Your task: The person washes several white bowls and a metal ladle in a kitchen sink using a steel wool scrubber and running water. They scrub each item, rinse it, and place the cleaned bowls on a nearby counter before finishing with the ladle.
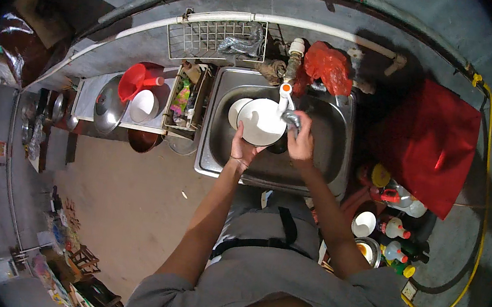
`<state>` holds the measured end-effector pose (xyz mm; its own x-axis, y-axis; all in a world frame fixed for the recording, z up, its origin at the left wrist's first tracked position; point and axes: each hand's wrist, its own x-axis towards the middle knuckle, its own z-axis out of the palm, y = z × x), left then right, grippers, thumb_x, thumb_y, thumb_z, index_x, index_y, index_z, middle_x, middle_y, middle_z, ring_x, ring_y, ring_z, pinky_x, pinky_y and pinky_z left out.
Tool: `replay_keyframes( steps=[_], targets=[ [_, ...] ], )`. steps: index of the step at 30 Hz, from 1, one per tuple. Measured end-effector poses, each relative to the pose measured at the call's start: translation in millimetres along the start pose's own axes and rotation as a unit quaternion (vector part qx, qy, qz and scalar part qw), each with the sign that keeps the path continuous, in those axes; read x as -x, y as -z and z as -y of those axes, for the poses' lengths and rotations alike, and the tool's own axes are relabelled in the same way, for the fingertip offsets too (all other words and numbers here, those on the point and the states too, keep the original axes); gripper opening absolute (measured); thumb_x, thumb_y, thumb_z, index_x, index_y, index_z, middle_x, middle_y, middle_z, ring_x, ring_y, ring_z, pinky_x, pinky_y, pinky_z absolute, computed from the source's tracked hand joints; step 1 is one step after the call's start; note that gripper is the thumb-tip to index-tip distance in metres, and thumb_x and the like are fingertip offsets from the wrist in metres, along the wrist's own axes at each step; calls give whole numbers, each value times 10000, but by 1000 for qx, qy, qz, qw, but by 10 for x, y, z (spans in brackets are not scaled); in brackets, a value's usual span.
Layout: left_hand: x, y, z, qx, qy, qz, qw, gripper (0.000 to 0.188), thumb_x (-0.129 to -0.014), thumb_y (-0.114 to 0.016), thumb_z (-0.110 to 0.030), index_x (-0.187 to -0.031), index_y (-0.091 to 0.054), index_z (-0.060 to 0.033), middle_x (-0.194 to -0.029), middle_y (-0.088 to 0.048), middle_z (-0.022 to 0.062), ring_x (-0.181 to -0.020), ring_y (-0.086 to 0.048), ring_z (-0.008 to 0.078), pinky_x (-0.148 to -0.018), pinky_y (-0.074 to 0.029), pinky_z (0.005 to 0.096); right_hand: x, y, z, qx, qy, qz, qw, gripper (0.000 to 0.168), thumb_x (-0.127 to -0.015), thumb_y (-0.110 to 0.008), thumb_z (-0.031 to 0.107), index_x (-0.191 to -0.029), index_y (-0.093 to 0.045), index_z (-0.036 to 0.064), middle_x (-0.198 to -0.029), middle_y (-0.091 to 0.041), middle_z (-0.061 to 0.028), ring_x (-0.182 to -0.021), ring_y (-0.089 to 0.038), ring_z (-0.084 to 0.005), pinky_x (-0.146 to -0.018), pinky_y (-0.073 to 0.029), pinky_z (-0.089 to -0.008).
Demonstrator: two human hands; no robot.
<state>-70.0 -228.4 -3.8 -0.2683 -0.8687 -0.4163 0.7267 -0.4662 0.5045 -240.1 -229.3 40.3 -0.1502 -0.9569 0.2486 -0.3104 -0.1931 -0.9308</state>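
My left hand (245,146) grips the near left rim of a white bowl (260,126), which it holds over a stainless steel sink (324,161). The fingers of my right hand (300,139) are closed on a silvery scrubber (291,118), just at the bowl's right edge. Right above the bowl is the white tap (285,95) with an orange dot on top. Another white dish (235,109) lies in the sink, partly hidden behind the held bowl. A dark round thing in the basin is mostly covered by the bowl and my right hand.
Left of the sink stand a basket of kitchen items (168,111), a white bowl (144,106), a red plastic scoop (133,82) and a metal lid (109,105). A wire rack (215,38) and red plastic bag (328,67) hang behind. Several bottles (395,227) and a red sheet (426,145) are at right.
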Motion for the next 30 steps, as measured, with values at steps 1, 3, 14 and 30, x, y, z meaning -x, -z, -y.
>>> replay_keyframes(
  steps=[1, 3, 14, 30],
  targets=[
    [4, 9, 4, -3, 3, 3, 1000, 685, -821, -414, -581, -1292, -334, -91, -1263, -434, 110, -1131, -463, 256, -876, -446, 407, -5, -20, 26, 53, 9, 26, 998, 406, -765, -491, 11, -1150, -392, 93, -1071, -515, -180, -976, -510, -393, -794, -423, -424],
    [8, 22, 32, -9, 3, -4, 1000, 722, -801, -434, -605, -1292, -332, -87, -1270, -426, 106, -1138, -454, 252, -887, -437, 404, -64, -122, 60, 179, -26, 93, 979, 379, -736, -502, -2, -1097, -424, 78, -1039, -530, -176, -922, -533, -381, -744, -432, -447],
    [-41, 70, 116, -27, 30, -50, 998, 740, -784, -405, -657, -1265, -388, -94, -1194, -492, 92, -1101, -477, 251, -896, -390, 432, -263, -575, -378, 198, 0, 485, 852, 286, -704, -534, 172, -969, -563, 69, -913, -606, -181, -843, -585, -342, -728, -448, -413],
    [-192, -254, -179, -228, 81, -135, 961, 797, -695, -502, -687, -1294, -348, -184, -1216, -475, 95, -1060, -510, 285, -830, -423, 488, -246, 201, -448, 305, -23, 351, 885, 281, -717, -503, 56, -984, -589, 71, -946, -585, -197, -900, -563, -362, -773, -447, -404]
  ],
)
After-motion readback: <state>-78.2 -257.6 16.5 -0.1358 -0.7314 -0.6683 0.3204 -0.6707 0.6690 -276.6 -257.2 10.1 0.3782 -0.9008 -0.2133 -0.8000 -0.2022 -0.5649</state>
